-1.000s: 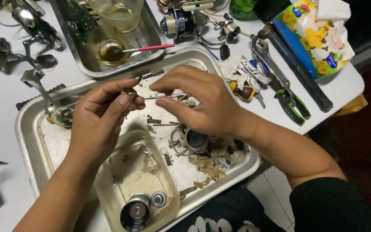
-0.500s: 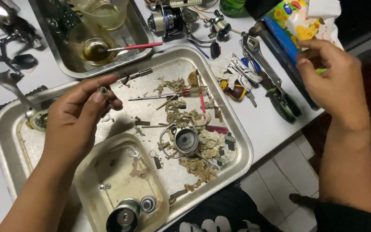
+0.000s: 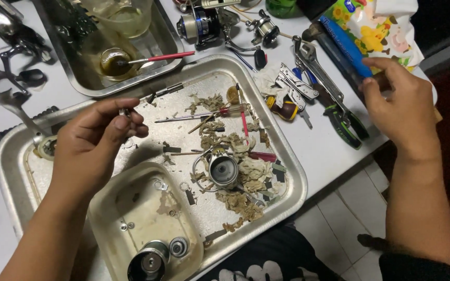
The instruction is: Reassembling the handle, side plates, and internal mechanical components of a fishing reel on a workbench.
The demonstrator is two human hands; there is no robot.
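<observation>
Small metal part (image 3: 125,111) pinched in left hand (image 3: 92,143) fingers above large steel tray (image 3: 292,195). Right hand (image 3: 399,112), loosely curled, empty, reached toward blue-handled tool (image 3: 346,47) at 2 o'clock. Part best kept over tray.

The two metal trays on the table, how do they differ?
The near tray is larger and lies under the left hand; the far tray is smaller and sits beyond it. The near tray holds dry scraps, thin tools, a metal spool and a plastic tub; the far tray holds a small dish of dark liquid with a red-handled brush. Both are rectangular, silver and rimmed.
</observation>
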